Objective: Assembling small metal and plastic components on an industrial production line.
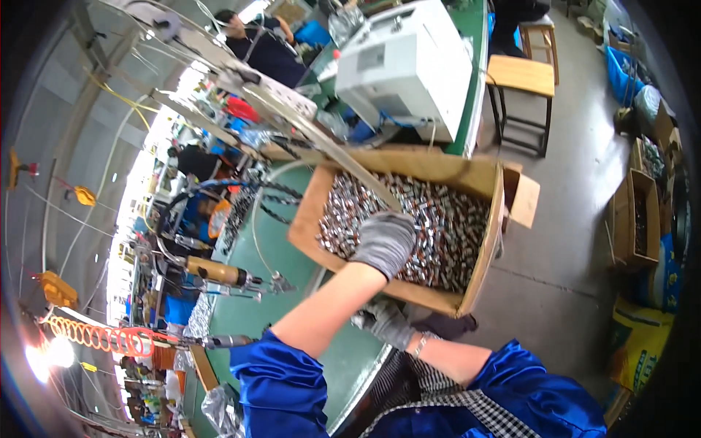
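A cardboard box [478,252] stands tilted at the edge of the green workbench, filled with many small shiny metal cylinders [438,230], some with copper-coloured parts. My left hand [385,244], in a grey striped knit glove, reaches over the near side and rests on the cylinders. Its fingers point down and away, and their tips are hidden. Below the near wall of the box is my right hand [387,323], also gloved in grey. Its fingers look curled, and whatever they hold is too hard to make out.
A hanging pneumatic screwdriver [215,270] and an orange coiled hose [102,336] are on the left. A metal bar [328,150] slants above the box. Beyond stands a white machine [405,69]. On the right are a wooden-topped stool [521,77] and other cartons [634,219]. People work farther back.
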A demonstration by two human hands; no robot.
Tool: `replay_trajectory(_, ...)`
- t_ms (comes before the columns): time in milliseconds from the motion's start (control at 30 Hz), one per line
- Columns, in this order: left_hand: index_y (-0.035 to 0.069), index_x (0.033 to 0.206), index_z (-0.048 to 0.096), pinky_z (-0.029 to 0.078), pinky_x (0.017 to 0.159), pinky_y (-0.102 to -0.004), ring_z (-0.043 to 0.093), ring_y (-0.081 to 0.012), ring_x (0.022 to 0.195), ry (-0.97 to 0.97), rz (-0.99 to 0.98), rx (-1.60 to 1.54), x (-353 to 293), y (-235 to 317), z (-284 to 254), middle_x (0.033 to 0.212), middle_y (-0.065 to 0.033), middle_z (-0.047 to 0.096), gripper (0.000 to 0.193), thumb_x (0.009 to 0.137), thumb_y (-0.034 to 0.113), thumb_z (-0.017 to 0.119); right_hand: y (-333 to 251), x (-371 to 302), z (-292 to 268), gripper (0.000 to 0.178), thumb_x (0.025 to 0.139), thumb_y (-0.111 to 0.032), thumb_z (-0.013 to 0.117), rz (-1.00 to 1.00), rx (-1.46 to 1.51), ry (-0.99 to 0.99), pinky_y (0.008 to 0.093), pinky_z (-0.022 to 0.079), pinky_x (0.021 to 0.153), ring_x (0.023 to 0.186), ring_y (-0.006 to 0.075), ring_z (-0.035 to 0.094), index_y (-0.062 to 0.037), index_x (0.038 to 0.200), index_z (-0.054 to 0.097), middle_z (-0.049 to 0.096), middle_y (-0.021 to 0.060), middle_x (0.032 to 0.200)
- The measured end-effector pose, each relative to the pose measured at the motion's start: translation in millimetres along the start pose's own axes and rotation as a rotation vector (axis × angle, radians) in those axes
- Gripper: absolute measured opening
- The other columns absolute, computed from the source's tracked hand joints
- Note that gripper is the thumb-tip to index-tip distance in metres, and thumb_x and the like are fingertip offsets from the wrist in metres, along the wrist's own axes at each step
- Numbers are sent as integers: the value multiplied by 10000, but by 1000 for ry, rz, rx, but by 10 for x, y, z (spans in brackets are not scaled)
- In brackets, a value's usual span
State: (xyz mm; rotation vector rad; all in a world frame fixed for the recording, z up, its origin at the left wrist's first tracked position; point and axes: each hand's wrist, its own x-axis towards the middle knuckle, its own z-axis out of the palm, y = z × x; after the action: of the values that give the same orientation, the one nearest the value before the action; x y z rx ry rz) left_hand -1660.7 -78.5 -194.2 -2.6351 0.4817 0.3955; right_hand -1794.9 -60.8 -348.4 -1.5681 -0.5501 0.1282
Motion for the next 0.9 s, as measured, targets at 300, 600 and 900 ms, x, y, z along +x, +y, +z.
replay_trajectory(300, 79, 867, 677, 542, 716, -396, 676, -314, 794, 154, -1, 77, 87, 146, 85, 829, -172, 678, 127, 810, 78, 563, -48, 0, -107, 285, 849, -265, 665, 53, 128, -69, 360, 485, 839, 921, 240, 638, -77, 1063, 670, 672, 100, 992)
replay_trajectory(600, 48, 901, 639, 533, 780, -410, 652, -320, 886, 195, -15, -26, 4, 136, 76, 925, -197, 650, 118, 808, 61, 567, -156, -2, -155, 259, 859, -234, 661, 109, 143, -91, 331, 497, 814, 855, 214, 648, -60, 1051, 666, 680, 98, 934)
replay_trajectory(900, 49, 973, 608, 514, 825, -420, 642, -328, 909, 110, -47, -79, -56, 106, 28, 946, -182, 646, 168, 812, 53, 559, -35, -13, -61, 262, 855, -228, 664, 29, 210, -20, 331, 502, 777, 798, 216, 650, -46, 1043, 662, 675, 116, 869)
